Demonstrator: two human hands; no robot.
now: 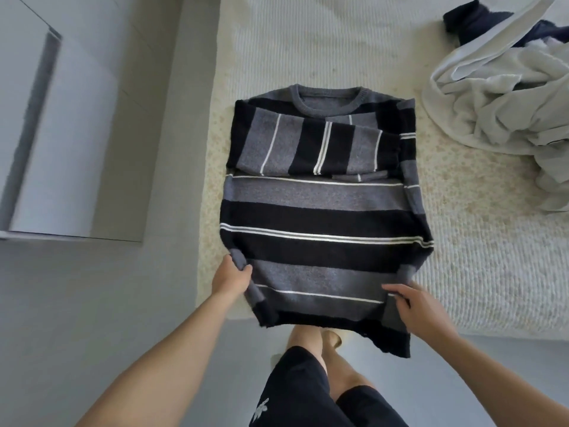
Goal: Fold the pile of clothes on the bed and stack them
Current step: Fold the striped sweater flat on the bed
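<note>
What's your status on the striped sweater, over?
Left hand and right hand both grip the striped sweater at its hem, sleeves folded in. Unfolded pile far right. Nothing in the way.

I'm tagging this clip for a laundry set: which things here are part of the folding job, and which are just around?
Part of the job:
- striped sweater, sleeves folded in
- left hand and right hand, gripping its hem
- pile of unfolded clothes, far right
- bed, the work surface

Just around:
- floor
- white panel at left
</note>
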